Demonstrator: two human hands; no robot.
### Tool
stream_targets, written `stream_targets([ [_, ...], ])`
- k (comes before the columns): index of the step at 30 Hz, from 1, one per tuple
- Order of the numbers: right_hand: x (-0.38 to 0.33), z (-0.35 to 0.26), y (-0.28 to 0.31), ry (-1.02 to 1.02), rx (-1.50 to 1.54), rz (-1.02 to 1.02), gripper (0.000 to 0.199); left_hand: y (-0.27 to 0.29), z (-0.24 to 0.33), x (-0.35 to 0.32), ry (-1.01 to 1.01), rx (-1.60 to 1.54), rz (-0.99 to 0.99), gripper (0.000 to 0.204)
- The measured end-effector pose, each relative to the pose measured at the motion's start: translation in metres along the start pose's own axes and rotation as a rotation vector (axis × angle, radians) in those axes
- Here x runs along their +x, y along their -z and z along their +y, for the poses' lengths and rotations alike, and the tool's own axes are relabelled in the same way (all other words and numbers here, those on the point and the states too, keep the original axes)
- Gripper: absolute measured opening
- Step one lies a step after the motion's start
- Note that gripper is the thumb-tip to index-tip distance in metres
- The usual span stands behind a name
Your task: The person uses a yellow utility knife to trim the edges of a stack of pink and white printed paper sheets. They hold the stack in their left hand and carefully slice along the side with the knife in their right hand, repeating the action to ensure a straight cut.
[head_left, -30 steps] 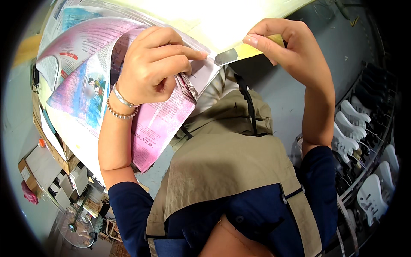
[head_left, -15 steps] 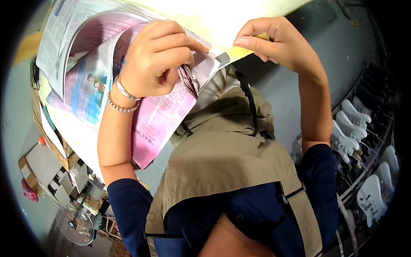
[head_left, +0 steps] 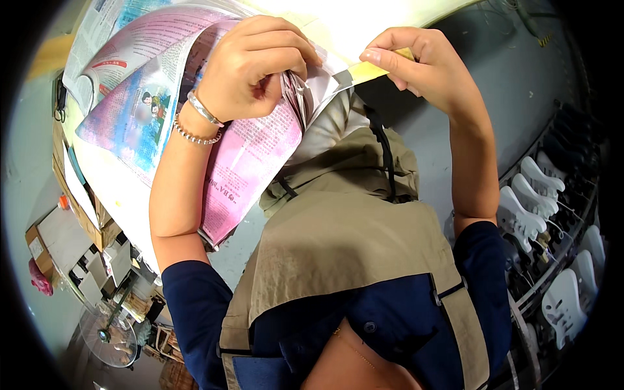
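Pink and white newspaper sheets (head_left: pixel 250 153) lie bunched and curling over the pale table, one carrying a blue printed picture. My left hand (head_left: pixel 257 62), a bangle and a beaded bracelet at its wrist, is closed over their folded edge near the table's corner. To the right, my right hand (head_left: pixel 416 65) pinches a narrow yellow strip (head_left: pixel 369 70) between thumb and fingers. The strip slants down left to a small grey piece (head_left: pixel 342 80) against the paper's edge; I cannot tell what the strip is, nor whether the grey piece is part of it.
The bright table top (head_left: pixel 338 19) extends beyond my hands. At lower left stand a fan (head_left: pixel 107 335) and cardboard boxes (head_left: pixel 39 253). White plastic shell-like parts (head_left: pixel 562 305) sit in rows on a rack at the right. Grey floor (head_left: pixel 520 97) shows between.
My left hand has shifted slightly up, its fingers curling in more tightly, and the curled sheets beside it have moved. My right hand still pinches the yellow strip in nearly the same place.
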State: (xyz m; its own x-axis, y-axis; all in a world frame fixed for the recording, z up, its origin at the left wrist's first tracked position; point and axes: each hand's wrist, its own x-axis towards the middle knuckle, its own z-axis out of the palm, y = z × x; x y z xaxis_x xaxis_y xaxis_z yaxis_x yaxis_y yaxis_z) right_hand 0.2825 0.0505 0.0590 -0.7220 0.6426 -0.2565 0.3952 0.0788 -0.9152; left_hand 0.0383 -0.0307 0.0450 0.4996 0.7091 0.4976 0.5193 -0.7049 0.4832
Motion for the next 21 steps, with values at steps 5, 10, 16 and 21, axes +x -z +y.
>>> stream_targets([
  [5, 0.0, 0.01, 0.003, 0.05, -0.009, 0.074, 0.023, 0.002, -0.004, -0.005, 0.002, 0.047, -0.056, 0.021],
  [10, 0.0, 0.013, -0.007, 0.056, 0.032, 0.031, 0.023, 0.001, -0.005, -0.005, 0.003, 0.023, -0.051, 0.018],
  [16, -0.001, 0.007, 0.0, 0.076, -0.054, 0.091, 0.023, 0.0, -0.003, -0.003, -0.018, 0.037, -0.012, 0.017],
  [21, -0.004, 0.003, -0.002, 0.139, 0.042, 0.082, 0.024, 0.002, -0.003, -0.004, -0.007, 0.031, -0.019, 0.018],
])
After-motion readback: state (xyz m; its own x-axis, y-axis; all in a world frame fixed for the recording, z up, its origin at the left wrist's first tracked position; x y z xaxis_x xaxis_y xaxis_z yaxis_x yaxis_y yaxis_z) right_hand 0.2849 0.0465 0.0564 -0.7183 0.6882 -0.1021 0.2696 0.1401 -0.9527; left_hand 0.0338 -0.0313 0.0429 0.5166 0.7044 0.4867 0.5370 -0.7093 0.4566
